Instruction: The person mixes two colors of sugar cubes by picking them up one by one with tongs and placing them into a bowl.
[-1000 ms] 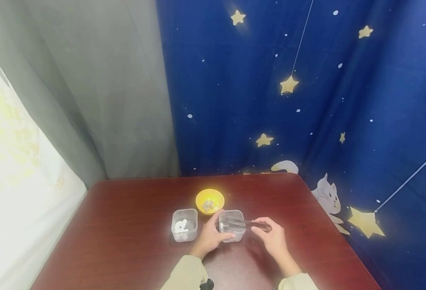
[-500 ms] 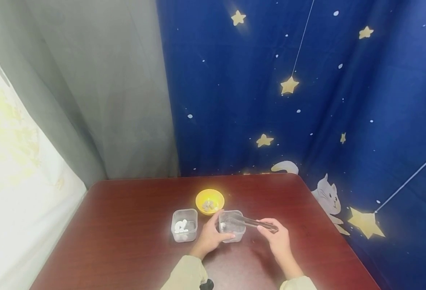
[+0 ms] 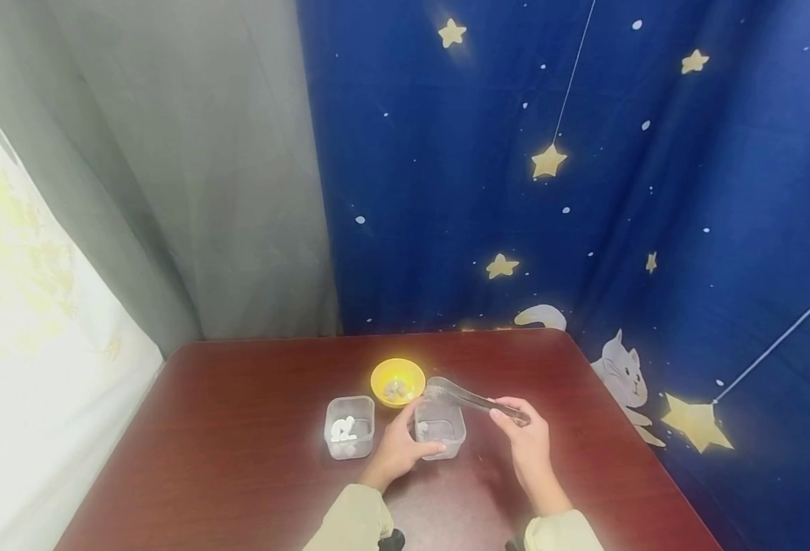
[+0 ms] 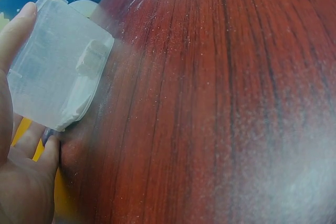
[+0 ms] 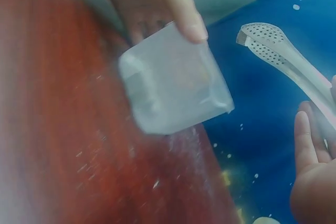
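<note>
My left hand (image 3: 398,448) grips a clear square plastic container (image 3: 452,450), thumb on the near side and fingers round its left and far side. A pale chunk (image 4: 91,59) shows through its wall in the left wrist view. In my right hand (image 3: 532,451) is a pair of tongs (image 3: 474,399) with perforated heads, pinched by the handle end. The heads hang over the container's far rim, close to the yellow bowl (image 3: 380,375). Between their tips sits a small pale piece (image 5: 242,37), seen in the right wrist view. Several greyish pieces (image 3: 394,390) lie in the bowl.
Left of my left hand stands a second clear container (image 3: 368,413) with white pieces (image 3: 343,430) in it. All stand on a dark red wooden table (image 3: 253,444). Behind its far edge hang a grey curtain (image 3: 240,191) and a blue star-patterned one (image 3: 432,191).
The tongs have risen out of the container held by my left hand, and their heads moved up toward the yellow bowl. My right hand shifted slightly right and away; the left hand stayed put.
</note>
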Demonstrator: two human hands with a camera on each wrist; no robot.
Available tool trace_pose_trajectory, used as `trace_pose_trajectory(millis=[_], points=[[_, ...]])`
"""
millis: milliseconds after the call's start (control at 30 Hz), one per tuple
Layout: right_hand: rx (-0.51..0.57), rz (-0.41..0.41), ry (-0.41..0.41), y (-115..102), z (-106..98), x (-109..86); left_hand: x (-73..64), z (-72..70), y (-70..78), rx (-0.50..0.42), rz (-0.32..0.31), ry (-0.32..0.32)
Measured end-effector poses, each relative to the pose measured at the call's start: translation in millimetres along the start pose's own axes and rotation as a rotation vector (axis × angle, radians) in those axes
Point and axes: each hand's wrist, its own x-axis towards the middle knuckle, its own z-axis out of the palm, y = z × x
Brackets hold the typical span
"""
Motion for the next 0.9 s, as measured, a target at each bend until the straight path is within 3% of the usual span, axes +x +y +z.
trace_pose_trajectory(millis=[233,500,900], points=[[0.086,-0.011,0.024,-14.2,20.0,16.2,0.9,-0.9,1.4,0.03,-0.031,0.001],[0.129,-0.066,-0.004,-28.6,43.0,33.8,1.1,-0.7,0.8,0.037,-0.03,0.0],[0.183,-0.133,0.022,-47.1,57.5,50.0,-0.1,-0.7,1.7,0.006,-0.008,-0.003]])
